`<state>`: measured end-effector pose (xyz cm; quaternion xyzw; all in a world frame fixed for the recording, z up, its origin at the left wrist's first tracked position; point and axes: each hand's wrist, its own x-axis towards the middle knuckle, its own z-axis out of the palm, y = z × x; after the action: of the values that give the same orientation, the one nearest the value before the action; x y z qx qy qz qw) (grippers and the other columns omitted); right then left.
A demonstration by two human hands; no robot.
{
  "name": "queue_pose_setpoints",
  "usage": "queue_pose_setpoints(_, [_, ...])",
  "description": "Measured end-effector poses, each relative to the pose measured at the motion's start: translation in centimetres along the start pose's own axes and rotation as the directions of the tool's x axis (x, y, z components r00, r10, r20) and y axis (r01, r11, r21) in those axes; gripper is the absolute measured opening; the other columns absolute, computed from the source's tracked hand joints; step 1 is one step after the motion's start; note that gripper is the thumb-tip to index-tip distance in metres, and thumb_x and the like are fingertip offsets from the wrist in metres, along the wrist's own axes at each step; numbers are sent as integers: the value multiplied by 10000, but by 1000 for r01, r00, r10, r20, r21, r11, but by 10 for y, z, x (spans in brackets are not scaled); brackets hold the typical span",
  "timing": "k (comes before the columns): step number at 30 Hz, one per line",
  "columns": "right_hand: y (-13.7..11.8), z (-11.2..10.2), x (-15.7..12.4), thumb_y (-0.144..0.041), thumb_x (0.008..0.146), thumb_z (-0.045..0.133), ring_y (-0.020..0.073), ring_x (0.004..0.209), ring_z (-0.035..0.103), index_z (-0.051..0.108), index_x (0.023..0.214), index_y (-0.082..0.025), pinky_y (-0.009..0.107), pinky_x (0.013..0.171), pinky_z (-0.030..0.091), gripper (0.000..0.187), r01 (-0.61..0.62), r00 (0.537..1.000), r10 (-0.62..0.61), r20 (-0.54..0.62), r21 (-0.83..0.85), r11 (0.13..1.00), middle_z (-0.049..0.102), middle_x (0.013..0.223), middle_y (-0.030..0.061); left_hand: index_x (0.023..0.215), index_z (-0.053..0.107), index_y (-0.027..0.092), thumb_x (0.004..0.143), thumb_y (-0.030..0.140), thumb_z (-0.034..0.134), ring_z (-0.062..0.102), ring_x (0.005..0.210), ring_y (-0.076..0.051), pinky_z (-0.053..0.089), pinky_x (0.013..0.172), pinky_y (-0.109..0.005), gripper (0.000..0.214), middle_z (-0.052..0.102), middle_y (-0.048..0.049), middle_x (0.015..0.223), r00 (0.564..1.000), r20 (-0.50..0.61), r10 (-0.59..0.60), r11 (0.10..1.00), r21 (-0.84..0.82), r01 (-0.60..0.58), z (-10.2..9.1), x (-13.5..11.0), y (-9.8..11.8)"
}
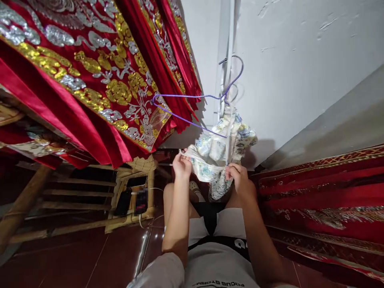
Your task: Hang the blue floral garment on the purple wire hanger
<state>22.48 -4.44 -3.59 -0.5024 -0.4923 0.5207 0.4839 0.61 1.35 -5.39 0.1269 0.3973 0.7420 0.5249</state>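
Note:
A pale cloth bundle with a blue and green floral print (207, 170) hangs in front of me, its upper part gathered against the wall. My left hand (182, 166) pinches its left edge at a whitish strip. With closed fingers, my right hand (238, 176) grips the cloth's right side. The edge between both hands sags in a curve. Just above, a purple wire hanger (187, 96) hangs by its hook, its left arm sticking out over the cloth. A darker patterned piece (220, 190) dangles below, partly hidden.
Red fabric with gold and silver sequins (120, 92) hangs at upper left. More red embroidered cloth (324, 196) lies along the right. On the left, a bamboo stool (151, 200) carries phones (141, 202) with a white cable. A white wall (300, 60) rises ahead.

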Motion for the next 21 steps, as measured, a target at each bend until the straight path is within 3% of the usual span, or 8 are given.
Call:
queue_pose_setpoints(3, [13, -22, -6, -447, 780, 575, 146, 489, 387, 415, 451, -253, 320, 540, 325, 415, -84, 994, 93, 58, -150, 985, 420, 440, -11, 674, 481, 202, 777, 277, 578, 700, 961, -205, 536, 977, -373, 160, 718, -102, 948, 985, 160, -66, 998, -13, 69, 9, -30, -8])
queue_pose_setpoints(6, [12, -36, -5, -523, 790, 643, 183, 572, 508, 561, 521, -227, 339, 609, 397, 409, -169, 957, 236, 171, -334, 927, 570, 531, 22, 698, 490, 203, 824, 366, 560, 674, 1076, -248, 519, 1003, -409, 217, 712, -93, 1106, 899, 433, -66, 992, 124, 13, 32, -61, -3])
queue_pose_setpoints(8, [5, -35, -2, -631, 801, 646, 226, 693, 589, 641, 636, -217, 372, 697, 461, 446, -183, 963, 231, 136, -300, 936, 666, 679, 54, 738, 565, 195, 869, 377, 598, 665, 1101, -261, 507, 1003, -410, 227, 710, -91, 1128, 775, 628, -65, 956, 262, -133, 48, -81, 1])
queue_pose_setpoints(10, [-6, -28, 1, -758, 802, 590, 268, 835, 635, 659, 747, -236, 407, 788, 509, 530, -173, 980, 182, 84, -102, 980, 698, 808, 70, 796, 641, 191, 916, 347, 627, 658, 1126, -259, 479, 1035, -410, 198, 714, -96, 1143, 599, 798, -69, 877, 335, -345, 62, -98, 3])
queue_pose_setpoints(13, [-24, -12, 5, -888, 778, 493, 295, 1019, 669, 639, 864, -276, 423, 888, 554, 635, -216, 972, 187, 145, 222, 951, 710, 931, 68, 902, 702, 212, 987, 320, 584, 624, 1181, -245, 412, 1112, -420, 181, 708, -94, 1233, 395, 917, -55, 665, 329, -670, 77, -113, 10])
queue_pose_setpoints(17, [-45, -5, 10, -878, 688, 639, 317, 1093, 688, 659, 978, -291, 424, 879, 588, 655, -327, 927, 210, 311, 394, 859, 727, 953, 63, 1144, 679, 234, 1003, 362, 560, 541, 1278, -269, 354, 1151, -435, 225, 662, -95, 1330, 424, 904, -58, 401, 410, -819, 84, -102, 27])
queue_pose_setpoints(19, [-56, -9, 11, -797, 677, 735, 314, 1045, 707, 686, 1002, -274, 411, 842, 593, 618, -385, 866, 234, 442, 290, 876, 736, 912, 60, 1300, 591, 221, 1016, 426, 522, 570, 1236, -263, 401, 1099, -406, 358, 678, -97, 1261, 440, 881, -172, 450, 468, -761, 78, -88, 33])
queue_pose_setpoints(21, [-68, -16, 12, -656, 664, 834, 294, 949, 723, 709, 999, -229, 391, 809, 585, 556, -406, 763, 271, 587, 109, 907, 741, 873, 54, 1316, 568, 206, 1037, 509, 432, 615, 1129, -242, 455, 1005, -361, 435, 691, -79, 1167, 383, 861, -334, 555, 508, -658, 67, -72, 35])
